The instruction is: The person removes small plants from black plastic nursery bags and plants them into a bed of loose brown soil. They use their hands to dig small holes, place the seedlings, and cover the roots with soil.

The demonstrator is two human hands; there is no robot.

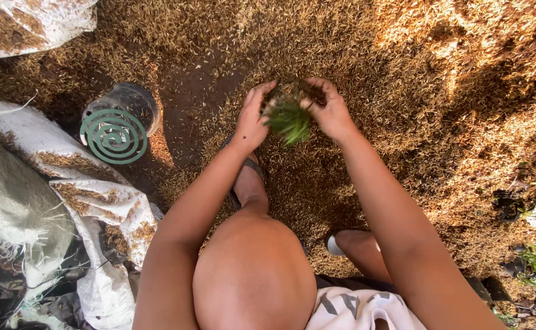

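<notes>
Head view: husk-strewn ground [402, 91], white sacks [97, 201] at left, both hands' [253, 119] [332, 113] grip pinching green seedlings [289, 119].

we find the ground [188, 91] to be bare brown earth, covered over most of its area by a loose layer of rice husk [439, 91], thickest and sunlit at upper right. we note white woven sacks [91, 201] lying on it at left, dusted with husk, another sack [29, 24] at upper left, and a dark round pot [135, 98] bearing a green spiral coil [114, 135].
</notes>
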